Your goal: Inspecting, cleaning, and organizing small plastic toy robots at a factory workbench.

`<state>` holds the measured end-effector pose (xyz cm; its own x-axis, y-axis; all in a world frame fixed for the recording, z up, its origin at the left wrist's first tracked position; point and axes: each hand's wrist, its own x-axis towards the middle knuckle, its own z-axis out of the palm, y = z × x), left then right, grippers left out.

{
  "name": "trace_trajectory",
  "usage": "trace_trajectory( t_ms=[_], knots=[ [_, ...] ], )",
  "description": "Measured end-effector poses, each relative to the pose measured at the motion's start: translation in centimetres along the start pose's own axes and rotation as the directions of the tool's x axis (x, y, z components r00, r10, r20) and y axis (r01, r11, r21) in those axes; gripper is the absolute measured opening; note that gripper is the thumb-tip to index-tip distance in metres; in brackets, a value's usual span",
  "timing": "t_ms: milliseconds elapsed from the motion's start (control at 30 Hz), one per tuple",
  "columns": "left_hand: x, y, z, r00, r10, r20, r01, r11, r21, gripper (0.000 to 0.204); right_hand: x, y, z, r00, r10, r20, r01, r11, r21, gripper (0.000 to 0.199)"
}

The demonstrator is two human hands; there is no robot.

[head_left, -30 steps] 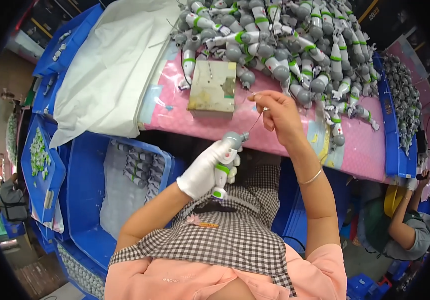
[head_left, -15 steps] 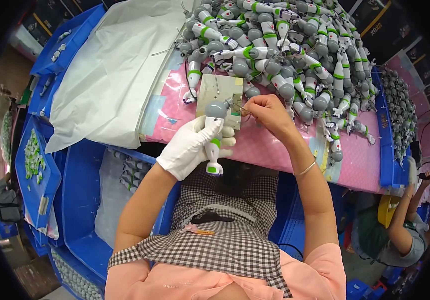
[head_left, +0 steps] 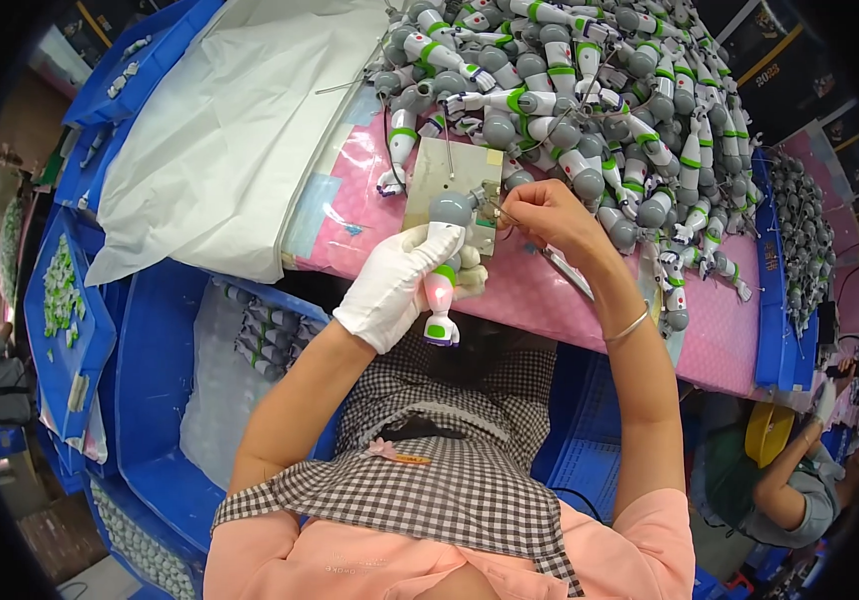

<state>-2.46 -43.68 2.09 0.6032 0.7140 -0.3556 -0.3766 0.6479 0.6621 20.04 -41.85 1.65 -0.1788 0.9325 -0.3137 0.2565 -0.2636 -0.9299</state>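
My left hand (head_left: 390,288), in a white glove, is closed round a toy arm (head_left: 442,255) of white plastic with a grey ball shoulder and a green band. The arm's hand end points toward me, and a small red glow shows on its forearm. Its shoulder end lies over a pale metal plate (head_left: 432,180) on the table's near edge. Bare and pinched, my right hand (head_left: 548,212) is just right of the ball, at thin wires (head_left: 506,229) near the plate's right side. The fingertips hide just what they grip.
A large heap of similar toy arms (head_left: 560,100) covers the table's far right. White sheeting (head_left: 200,130) lies at left on the pink wrap (head_left: 540,300). Blue bins (head_left: 155,380) stand at left, another blue bin (head_left: 772,260) at right. Beyond it a co-worker (head_left: 790,490) sits.
Both hands and the toy arm sit slightly farther right in the picture; the plate and heap have shifted likewise. A red glow now shows on the toy forearm. A metal tool shows beside my right wrist.
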Motion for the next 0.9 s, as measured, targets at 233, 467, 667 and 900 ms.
trace_trajectory(
  t_ms=[233, 467, 667, 900],
  knots=[
    [-2.0, -0.3, -0.5, 0.997, 0.045, 0.055, -0.05, 0.994, 0.092, 0.023, -3.1, -0.9, 2.1, 0.824, -0.271, -0.498, 0.186, 0.959, -0.213, 0.026],
    [-15.7, 2.6, -19.3, 0.273, 0.636, -0.722, -0.657, 0.672, 0.343, 0.015, -7.3, 1.7, 1.9, 0.835, -0.369, -0.408, 0.39, 0.92, -0.034, 0.044],
    [-20.8, -9.9, -40.2, 0.13, 0.113, -0.985, -0.529, 0.848, 0.028, 0.02, -8.8, 5.3, 0.1, 0.852, -0.211, -0.479, 0.301, 0.946, 0.119, 0.039],
    [-20.3, -10.5, -44.5, 0.193, -0.025, -0.981, -0.577, 0.806, -0.134, 0.025, -11.6, 4.6, 1.1, 0.805, -0.201, -0.558, 0.242, 0.97, 0.0, 0.036]
  ],
)
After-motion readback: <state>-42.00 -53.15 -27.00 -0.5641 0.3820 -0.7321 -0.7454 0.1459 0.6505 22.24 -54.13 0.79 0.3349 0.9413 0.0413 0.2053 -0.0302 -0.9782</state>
